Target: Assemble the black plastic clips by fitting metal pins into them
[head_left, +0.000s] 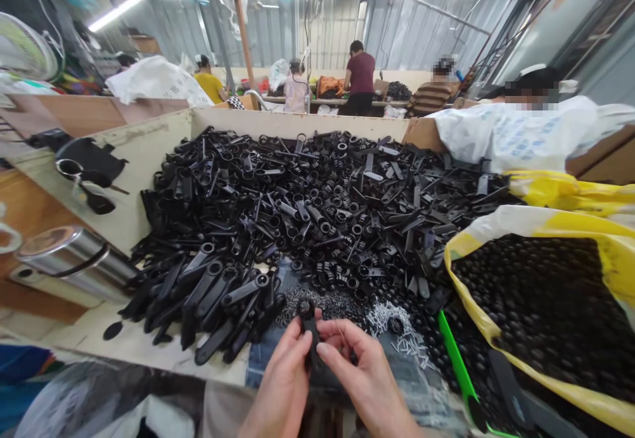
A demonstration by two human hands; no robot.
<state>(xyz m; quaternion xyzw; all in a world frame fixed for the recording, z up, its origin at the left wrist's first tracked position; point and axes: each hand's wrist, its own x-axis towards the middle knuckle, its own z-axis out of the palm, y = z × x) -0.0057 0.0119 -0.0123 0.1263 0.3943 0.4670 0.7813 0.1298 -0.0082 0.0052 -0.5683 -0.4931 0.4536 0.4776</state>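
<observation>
Between my two hands, low in the middle of the head view, is a black plastic handle with a ring end (308, 322). My left hand (284, 372) is closed around its left side, thumb on its face. My right hand (360, 365) pinches its right side with thumb and fingers; whether a small part is also in those fingers I cannot tell. Just beyond lie small dark parts (325, 302) and a heap of silver pins or screws (391, 322) on a blue cloth (262, 358). Longer black handles (213, 292) are piled to the left.
A big heap of black parts (307, 206) fills the walled table. At right stand a yellow-white bag (476, 306) of black round pieces and a green-edged tray (454, 352). A steel flask (79, 259) leans at left. Several people (360, 71) are at the back.
</observation>
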